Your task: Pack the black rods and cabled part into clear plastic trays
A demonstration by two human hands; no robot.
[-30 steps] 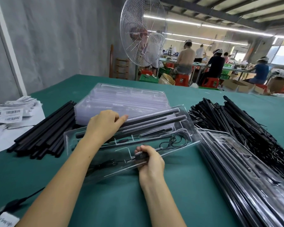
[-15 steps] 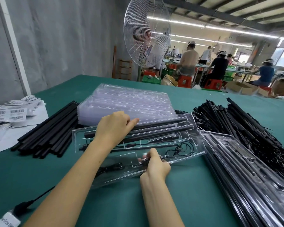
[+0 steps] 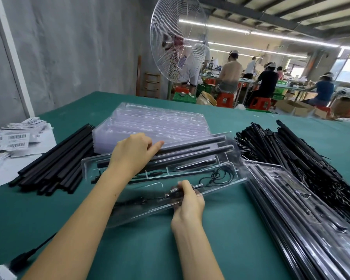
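Head camera looks down on a green table where one clear tray lies slantwise across the middle, overlapping the near edge of a stack of empty trays. At least three black rods lie side by side in its far channels; a shorter fourth piece may sit below them, but glare hides it. One cabled part is in the tray, its thin cable coiled in the right-hand compartment.

Two bare hands are at work. The left hand lies flat over the rods near the tray's left half, fingers nearly straight and pressing down, gripping nothing. The right hand is at the tray's near rim, fingers curled and thumb on top, pinching the black end piece of the cabled part.

Toward the left edge lies one bundle of loose rods, too many to count, and beyond it a scatter of barcode labels. Along the right edge are one heap of tangled black parts and, nearer, one pile of filled trays. One tagged cable crosses the near left corner. Behind the table stand one fan and at least five seated workers.
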